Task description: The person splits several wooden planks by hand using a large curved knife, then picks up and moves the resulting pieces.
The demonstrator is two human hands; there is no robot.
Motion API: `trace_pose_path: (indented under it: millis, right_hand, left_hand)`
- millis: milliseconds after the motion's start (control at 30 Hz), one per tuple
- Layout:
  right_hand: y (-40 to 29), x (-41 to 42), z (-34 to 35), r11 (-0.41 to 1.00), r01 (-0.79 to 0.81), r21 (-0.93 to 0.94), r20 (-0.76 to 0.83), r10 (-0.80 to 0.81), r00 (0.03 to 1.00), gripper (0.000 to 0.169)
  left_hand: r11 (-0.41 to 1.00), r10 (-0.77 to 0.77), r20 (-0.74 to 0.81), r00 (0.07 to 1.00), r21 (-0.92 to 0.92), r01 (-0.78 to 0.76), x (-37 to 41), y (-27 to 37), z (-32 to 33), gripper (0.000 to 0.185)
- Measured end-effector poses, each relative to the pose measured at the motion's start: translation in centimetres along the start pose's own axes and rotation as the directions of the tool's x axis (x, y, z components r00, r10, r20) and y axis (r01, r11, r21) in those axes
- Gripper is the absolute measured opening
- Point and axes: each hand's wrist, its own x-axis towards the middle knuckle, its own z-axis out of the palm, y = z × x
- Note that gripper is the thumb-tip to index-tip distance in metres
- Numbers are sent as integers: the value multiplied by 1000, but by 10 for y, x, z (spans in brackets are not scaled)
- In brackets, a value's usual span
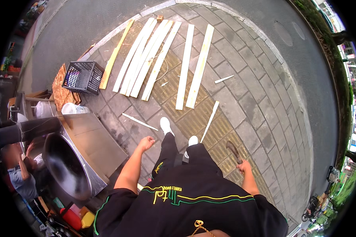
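Note:
My right hand (244,167) is closed on the handle of a billhook (233,151) with a dark, hooked blade, held out at my side over the paving. My left hand (146,143) hangs above the pavement with its fingers curled; whether it holds something small cannot be told. On the ground before me lie several long pale wooden boards (200,66), roughly side by side. A loop of cord (167,69) rests among them. A narrow wood strip (209,121) lies by my right shoe, and another strip (140,121) lies ahead of my left hand.
At left stand a black plastic crate (90,75), a chipboard piece (59,86), a white bucket (74,109) and a metal stand (92,133) with a large wok (66,166). Two people are at the far left. A wood splinter (224,79) lies ahead right; a curb (273,49) edges the pavement.

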Motion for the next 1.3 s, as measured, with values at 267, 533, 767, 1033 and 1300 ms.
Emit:
trace_pose_path:
  millis: [267, 533, 767, 1033, 1300]
  right_hand:
    - [-134, 61, 24, 994, 101, -44, -31, -102, 994, 51]
    - [-258, 129, 50, 939, 220, -265, -16, -232, 972, 55]
    - [-294, 174, 88, 926, 244, -288, -38, -266, 963, 44]
    - [-298, 231, 139, 921, 229, -315, 13, -237, 971, 37]
    - [-297, 249, 150, 916, 298, -270, 90, -284, 954, 38]
  left_hand:
    - [979, -58, -45, 997, 192, 66, 89, 27, -64, 33]
    - [993, -108, 39, 993, 43, 106, 216, 33, -4, 35]
    - [996, -58, 150, 987, 69, 48, 332, 54, 98, 38]
    - [998, 55, 49, 997, -17, -54, 471, 107, 221, 63]
    - [994, -59, -225, 973, -98, 38, 561, 109, 254, 32]
